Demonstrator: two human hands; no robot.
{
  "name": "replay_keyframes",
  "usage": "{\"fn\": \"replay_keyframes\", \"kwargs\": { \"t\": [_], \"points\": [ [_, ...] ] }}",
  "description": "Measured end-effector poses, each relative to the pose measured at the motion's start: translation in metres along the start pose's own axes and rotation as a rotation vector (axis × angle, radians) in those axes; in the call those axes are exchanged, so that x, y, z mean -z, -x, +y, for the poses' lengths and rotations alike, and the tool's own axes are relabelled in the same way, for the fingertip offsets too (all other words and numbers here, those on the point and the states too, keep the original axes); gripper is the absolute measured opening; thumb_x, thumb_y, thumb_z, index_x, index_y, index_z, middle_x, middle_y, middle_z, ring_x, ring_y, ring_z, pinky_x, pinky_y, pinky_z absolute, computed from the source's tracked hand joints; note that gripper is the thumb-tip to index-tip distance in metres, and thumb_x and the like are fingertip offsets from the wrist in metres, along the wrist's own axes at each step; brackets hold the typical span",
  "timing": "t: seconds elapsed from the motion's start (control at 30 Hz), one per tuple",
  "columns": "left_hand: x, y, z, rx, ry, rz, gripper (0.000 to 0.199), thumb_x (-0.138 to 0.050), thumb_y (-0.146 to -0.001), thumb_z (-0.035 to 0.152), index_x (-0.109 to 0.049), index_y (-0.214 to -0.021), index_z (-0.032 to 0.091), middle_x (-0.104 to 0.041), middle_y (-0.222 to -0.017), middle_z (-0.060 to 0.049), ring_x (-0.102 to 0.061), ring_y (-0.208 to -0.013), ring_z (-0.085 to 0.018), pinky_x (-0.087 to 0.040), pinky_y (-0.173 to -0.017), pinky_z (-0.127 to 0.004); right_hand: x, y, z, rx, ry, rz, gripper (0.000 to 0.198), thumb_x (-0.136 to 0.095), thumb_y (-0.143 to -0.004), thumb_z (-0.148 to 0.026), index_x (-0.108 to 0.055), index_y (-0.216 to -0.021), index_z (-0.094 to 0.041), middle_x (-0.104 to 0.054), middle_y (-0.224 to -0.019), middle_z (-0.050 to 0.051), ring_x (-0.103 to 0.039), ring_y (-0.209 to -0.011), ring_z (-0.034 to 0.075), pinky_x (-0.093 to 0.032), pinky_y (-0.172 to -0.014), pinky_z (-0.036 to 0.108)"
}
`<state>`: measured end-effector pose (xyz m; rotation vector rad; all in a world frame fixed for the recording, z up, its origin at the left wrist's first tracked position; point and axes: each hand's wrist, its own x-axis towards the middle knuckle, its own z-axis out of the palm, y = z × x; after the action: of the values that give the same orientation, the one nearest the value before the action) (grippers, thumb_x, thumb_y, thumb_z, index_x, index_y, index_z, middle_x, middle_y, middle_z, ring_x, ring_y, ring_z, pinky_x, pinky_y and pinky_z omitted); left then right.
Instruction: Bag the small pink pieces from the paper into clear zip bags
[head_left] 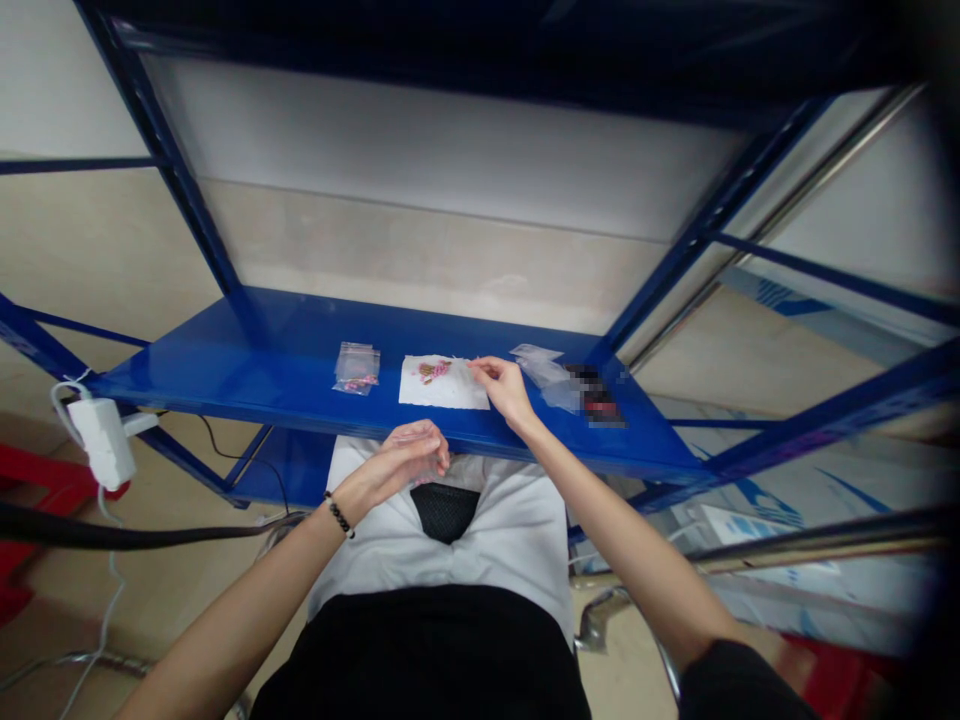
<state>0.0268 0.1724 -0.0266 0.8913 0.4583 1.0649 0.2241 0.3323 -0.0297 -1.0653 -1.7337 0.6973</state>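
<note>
At frame centre, the right hand (504,388) pinches fingers together over paper (457,397); just below, left hand (405,458) curls, grip unclear.

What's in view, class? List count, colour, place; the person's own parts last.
Rack: one, blue, mid-view
Paper: one, white, on rack
Pieces: several, pink, on paper
Left bags: unclear count, clear, left of paper
Right bags: unclear count, clear, right of paper
Dark item: one (pixelated), black-red, rack's right end
Power block: one, white, rack's left end
Cables: several, white, black, left
Red parts: two, both lower sides
Sheets: several, white-blue, right
Wall: one, white-beige, behind
Clothes: two, black and white, lower centre
Bracelet: one, black, left wrist
Left hand: one, bare, before rack
Right hand: one, bare, at paper's right edge
</note>
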Motion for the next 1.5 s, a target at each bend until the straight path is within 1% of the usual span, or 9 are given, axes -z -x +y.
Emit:
{"fn": "replay_keyframes", "kwargs": {
  "t": [0.3,0.5,0.7,0.83,0.97,1.03,1.27,1.4,1.5],
  "points": [
    [-0.002,-0.003,-0.006,0.026,-0.06,-0.006,0.018,-0.072,-0.081,0.024,-0.06,-0.08,0.011,-0.062,-0.077,-0.008,-0.06,-0.072,-0.016,-0.046,-0.069,-0.028,-0.017,-0.039,0.026,0.103,0.424,-0.115,0.022,-0.061,-0.081,-0.016,-0.076,-0.097,-0.019,-0.071,-0.085,0.006,-0.061,-0.074,0.018,-0.046,-0.074,0.027],
    [-0.001,-0.005,-0.005,0.036,-0.043,0.002,0.021,-0.075,-0.078,0.027,-0.06,-0.082,0.012,-0.063,-0.075,-0.007,-0.059,-0.069,-0.016,-0.045,-0.067,-0.027,-0.038,-0.051,0.029,0.113,0.412,-0.167,0.016,-0.064,-0.081,-0.016,-0.076,-0.092,-0.018,-0.071,-0.084,0.006,-0.061,-0.077,0.016,-0.044,-0.077,0.025],
    [-0.001,-0.004,-0.002,0.051,-0.112,-0.018,0.024,-0.076,-0.078,0.03,-0.061,-0.076,0.012,-0.063,-0.076,-0.008,-0.059,-0.07,-0.016,-0.045,-0.067,-0.027,-0.033,-0.047,0.014,0.053,0.393,-0.077,0.009,-0.067,-0.078,-0.015,-0.075,-0.082,-0.017,-0.07,-0.081,0.006,-0.059,-0.076,0.016,-0.043,-0.076,0.027],
    [-0.001,-0.003,-0.002,0.072,-0.163,-0.03,0.023,-0.077,-0.076,0.029,-0.063,-0.079,0.011,-0.064,-0.076,-0.007,-0.06,-0.07,-0.015,-0.046,-0.068,-0.027,-0.019,-0.016,-0.037,0.128,0.219,-0.066,0.008,-0.069,-0.08,-0.019,-0.075,-0.085,-0.017,-0.069,-0.084,0.005,-0.059,-0.077,0.017,-0.043,-0.075,0.028],
    [0.0,-0.001,-0.006,0.073,-0.213,-0.04,0.022,-0.078,-0.075,0.026,-0.064,-0.084,0.011,-0.063,-0.077,-0.006,-0.06,-0.07,-0.014,-0.046,-0.069,-0.026,-0.006,0.044,-0.096,0.274,0.105,-0.244,0.006,-0.072,-0.082,-0.022,-0.076,-0.086,-0.022,-0.068,-0.09,0.004,-0.058,-0.09,0.019,-0.042,-0.08,0.031],
    [0.0,0.001,-0.009,0.089,-0.227,-0.068,0.022,-0.079,-0.074,0.025,-0.065,-0.083,0.011,-0.063,-0.077,-0.006,-0.06,-0.071,-0.014,-0.047,-0.069,-0.026,-0.003,0.072,-0.112,0.273,0.128,-0.31,0.004,-0.073,-0.081,-0.021,-0.076,-0.083,-0.023,-0.066,-0.089,0.004,-0.057,-0.092,0.02,-0.041,-0.083,0.033],
    [-0.006,0.012,-0.02,0.215,-0.216,-0.175,0.023,-0.077,-0.076,0.024,-0.066,-0.09,0.011,-0.065,-0.081,-0.007,-0.062,-0.074,-0.015,-0.049,-0.067,-0.026,0.008,0.119,-0.107,0.147,0.125,-0.464,0.01,-0.068,-0.086,-0.032,-0.076,-0.086,-0.026,-0.065,-0.094,0.004,-0.055,-0.091,0.02,-0.04,-0.084,0.035],
    [-0.009,0.009,-0.027,0.248,-0.126,-0.165,0.026,-0.078,-0.075,0.024,-0.067,-0.096,0.011,-0.067,-0.08,-0.007,-0.063,-0.07,-0.015,-0.05,-0.068,-0.027,0.016,0.135,-0.106,0.073,-0.001,-0.445,0.016,-0.06,-0.092,-0.034,-0.074,-0.094,-0.028,-0.064,-0.102,0.005,-0.056,-0.097,0.02,-0.041,-0.089,0.035],
    [-0.013,0.007,-0.032,0.286,-0.097,-0.135,0.032,-0.079,-0.073,0.023,-0.067,-0.101,0.013,-0.068,-0.085,-0.007,-0.065,-0.074,-0.017,-0.051,-0.071,-0.028,0.019,0.147,-0.1,0.009,-0.089,-0.369,0.019,-0.059,-0.092,-0.036,-0.071,-0.085,-0.023,-0.062,-0.105,0.006,-0.058,-0.099,0.021,-0.043,-0.089,0.034]
  ]
}}
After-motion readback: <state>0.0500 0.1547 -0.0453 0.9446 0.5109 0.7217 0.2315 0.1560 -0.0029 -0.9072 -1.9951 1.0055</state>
